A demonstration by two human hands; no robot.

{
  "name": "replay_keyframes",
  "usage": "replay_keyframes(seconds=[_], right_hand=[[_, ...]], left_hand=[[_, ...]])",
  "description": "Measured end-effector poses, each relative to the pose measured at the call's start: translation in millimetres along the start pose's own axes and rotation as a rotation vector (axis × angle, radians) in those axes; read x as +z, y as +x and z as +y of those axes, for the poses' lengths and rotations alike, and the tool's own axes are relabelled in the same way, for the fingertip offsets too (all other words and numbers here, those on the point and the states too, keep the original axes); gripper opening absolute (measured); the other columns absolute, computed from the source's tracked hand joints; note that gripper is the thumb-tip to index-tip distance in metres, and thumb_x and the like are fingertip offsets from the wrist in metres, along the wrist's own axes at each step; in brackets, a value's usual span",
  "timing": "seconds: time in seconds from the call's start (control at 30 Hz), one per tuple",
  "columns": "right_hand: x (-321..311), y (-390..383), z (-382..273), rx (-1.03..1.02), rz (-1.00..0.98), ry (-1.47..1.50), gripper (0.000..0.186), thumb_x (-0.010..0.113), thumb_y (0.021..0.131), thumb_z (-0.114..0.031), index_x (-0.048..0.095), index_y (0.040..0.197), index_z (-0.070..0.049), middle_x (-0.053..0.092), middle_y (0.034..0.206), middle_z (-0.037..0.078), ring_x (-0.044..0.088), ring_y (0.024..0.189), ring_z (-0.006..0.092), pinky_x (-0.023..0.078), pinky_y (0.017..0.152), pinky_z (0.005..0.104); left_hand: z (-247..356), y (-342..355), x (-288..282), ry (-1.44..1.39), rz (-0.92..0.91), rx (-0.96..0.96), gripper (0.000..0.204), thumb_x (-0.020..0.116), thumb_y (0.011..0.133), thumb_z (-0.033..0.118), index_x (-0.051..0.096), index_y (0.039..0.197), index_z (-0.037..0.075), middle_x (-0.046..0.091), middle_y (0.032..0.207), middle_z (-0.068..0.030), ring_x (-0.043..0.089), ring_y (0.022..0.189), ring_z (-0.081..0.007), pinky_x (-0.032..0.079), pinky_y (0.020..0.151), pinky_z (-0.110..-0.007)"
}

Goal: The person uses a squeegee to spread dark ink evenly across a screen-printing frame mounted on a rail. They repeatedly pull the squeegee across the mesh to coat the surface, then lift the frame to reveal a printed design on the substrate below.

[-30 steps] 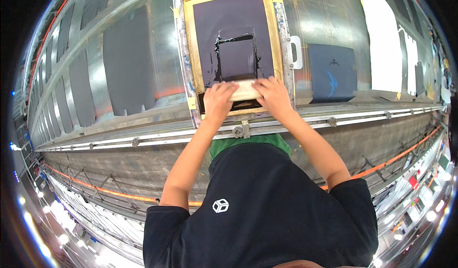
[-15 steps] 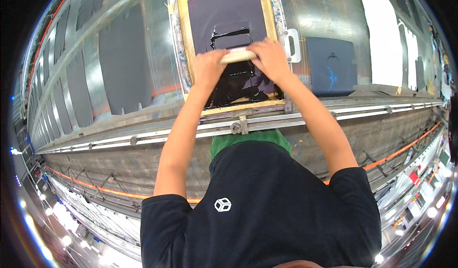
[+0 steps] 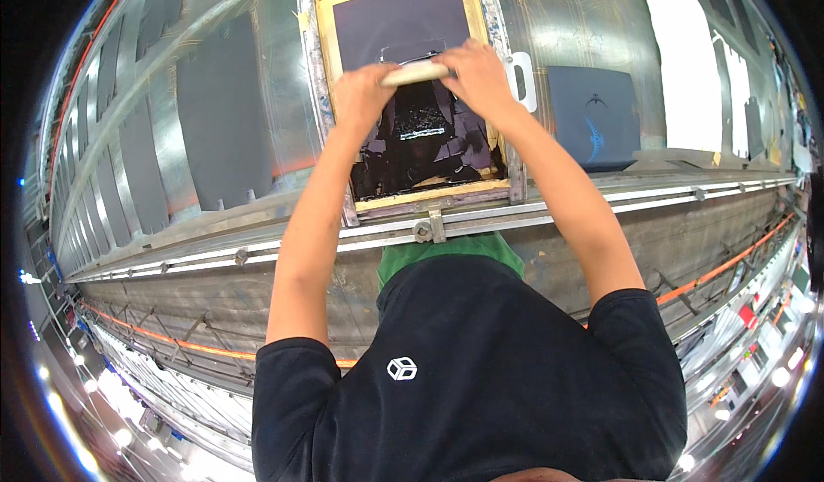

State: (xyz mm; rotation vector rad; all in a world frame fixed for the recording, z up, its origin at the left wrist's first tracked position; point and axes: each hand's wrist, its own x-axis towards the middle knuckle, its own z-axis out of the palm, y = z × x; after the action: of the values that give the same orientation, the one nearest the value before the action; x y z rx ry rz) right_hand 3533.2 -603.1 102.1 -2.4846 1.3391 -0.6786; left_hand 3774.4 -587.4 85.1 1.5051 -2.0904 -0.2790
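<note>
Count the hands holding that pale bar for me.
2: the left hand at the left end of the pale bar, the right hand at its right end.

Wide fisheye view, upright and unmirrored, from the left of two cameras worn side by side on a person's head. It faces steeply down past the wearer's black shirt (image 3: 489, 353), which is close to the lens and fills the lower middle. Farther off, near the top centre, are the left hand (image 3: 362, 96) and right hand (image 3: 478, 78) over a framed screen (image 3: 403, 18). A long metal rail (image 3: 202, 259) crosses below, bowed by the lens; the picture's corners are black.
</note>
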Motion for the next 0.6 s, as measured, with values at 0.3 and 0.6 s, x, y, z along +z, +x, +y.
replay_keyframes(seconds=[0.3,0.6], right_hand=[[11.7,-91.6,-26.3,0.073,-0.091,0.172,0.039,0.077,0.076,-0.01,0.072,0.115,-0.006,0.072,0.114,0.011,0.06,0.1,0.0351,0.049,0.093,0.0444],[-26.5,-121.2,28.9,0.361,0.068,0.405,0.046,0.083,0.084,-0.028,0.071,0.125,-0.01,0.07,0.113,0.007,0.062,0.098,0.0232,0.051,0.089,0.0391]], left_hand=[[37.9,-79.9,5.1,0.035,-0.148,-0.03,0.035,0.074,0.071,0.003,0.079,0.103,0.016,0.078,0.105,-0.0036,0.075,0.091,-0.0228,0.056,0.075,-0.041],[60.5,-143.5,-8.7,-0.102,-0.191,-0.121,0.042,0.078,0.071,0.004,0.077,0.111,0.018,0.077,0.112,-0.0043,0.072,0.104,-0.021,0.055,0.082,-0.039]])
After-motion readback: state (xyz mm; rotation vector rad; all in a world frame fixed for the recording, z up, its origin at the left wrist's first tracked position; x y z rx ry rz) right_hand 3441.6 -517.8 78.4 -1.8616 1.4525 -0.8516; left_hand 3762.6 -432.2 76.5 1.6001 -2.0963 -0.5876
